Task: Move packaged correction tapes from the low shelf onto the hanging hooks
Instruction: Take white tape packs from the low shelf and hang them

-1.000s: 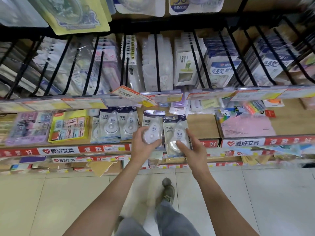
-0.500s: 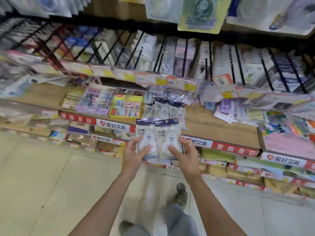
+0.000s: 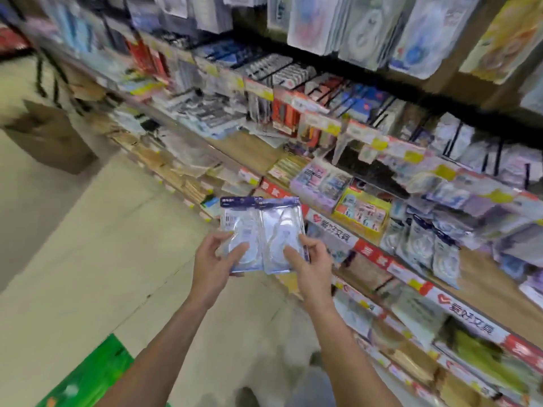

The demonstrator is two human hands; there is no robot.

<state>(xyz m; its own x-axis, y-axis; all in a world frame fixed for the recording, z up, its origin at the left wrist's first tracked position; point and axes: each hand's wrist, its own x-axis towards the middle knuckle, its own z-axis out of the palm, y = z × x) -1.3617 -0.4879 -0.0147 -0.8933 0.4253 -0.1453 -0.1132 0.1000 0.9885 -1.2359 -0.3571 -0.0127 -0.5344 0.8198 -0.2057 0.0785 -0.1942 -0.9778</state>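
Head view, stationery aisle: you are holding two packaged correction tapes side by side above the floor, just off the front edge of the low shelf (image 3: pixel 458 298). Your left hand (image 3: pixel 216 264) is gripping the left pack (image 3: pixel 239 230), thumb laid across its clear front and fingers curled behind; your right hand (image 3: pixel 308 267) is gripping the right pack (image 3: pixel 283 230) the same way, and the two packs are touching along their inner edges, their dark header cards pointing up. More correction tape packs (image 3: pixel 423 245) are lying on the low shelf to your right, so judging from this the job is only partly done: two packs are lifted clear, none of these two is on a hook yet, and a small pile is waiting. The hanging hooks (image 3: pixel 364 92) are jutting out above, crowded with other blurred goods; which one is meant for the tapes cannot be told. Compared with half a second ago, the packs are sitting in the same two-handed grip, but your view is swinging left down the aisle, bringing a cardboard box (image 3: pixel 50 136) and something green (image 3: pixel 88 374) on the floor into frame.
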